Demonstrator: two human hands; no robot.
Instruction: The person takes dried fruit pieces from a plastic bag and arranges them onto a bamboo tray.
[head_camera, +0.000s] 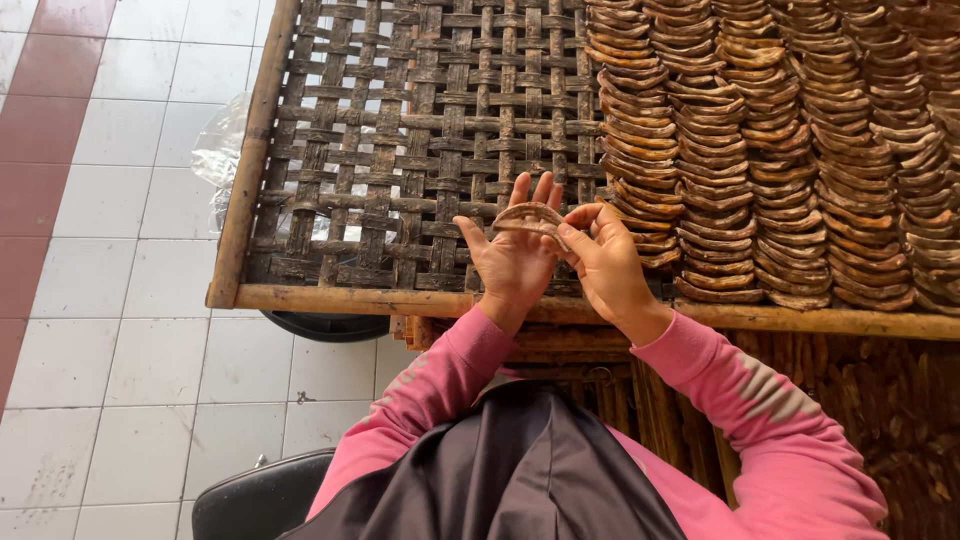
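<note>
A woven tray (400, 130) lies before the person, and the rows of curved strips (780, 150) stacked on it fill its right part, while its left part lies bare. Both hands meet over the tray's near rim, the left hand (515, 255) just left of the right hand (605, 265), with one curved strip (528, 215) between their fingertips, close to the nearest row. A plastic sheet (220, 150) lies beside the tray's left edge over the tiled floor (120, 350), and a dark basin (325, 325) sits under the tray's near left corner.
</note>
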